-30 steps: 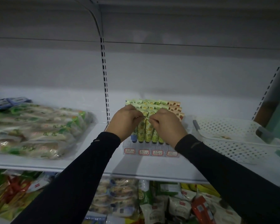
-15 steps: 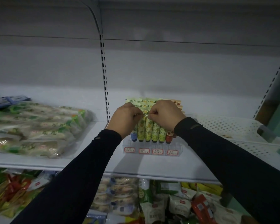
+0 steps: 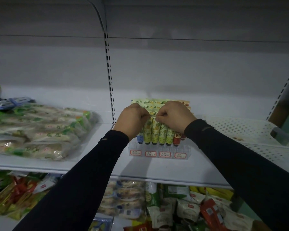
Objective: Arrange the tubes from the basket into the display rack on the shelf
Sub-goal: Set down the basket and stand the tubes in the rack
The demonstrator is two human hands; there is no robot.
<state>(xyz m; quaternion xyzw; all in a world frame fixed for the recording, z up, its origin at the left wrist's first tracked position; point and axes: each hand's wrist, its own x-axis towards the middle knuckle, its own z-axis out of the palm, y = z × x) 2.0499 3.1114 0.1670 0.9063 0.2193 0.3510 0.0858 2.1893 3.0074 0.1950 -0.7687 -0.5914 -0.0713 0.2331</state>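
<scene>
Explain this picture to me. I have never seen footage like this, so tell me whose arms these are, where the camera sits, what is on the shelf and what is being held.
There is no machine here. A person wears a camera on the head, so you look forward and down along their two dark-sleeved arms. The left hand and right hand meet over a clear display rack on the white shelf. Both pinch the flat top of one yellow-green tube in the front row; other tubes stand around it. Right of the rack sits a white perforated basket, apparently almost empty. Left of it lie bagged foods. More packaged snacks fill the shelf below.
</scene>
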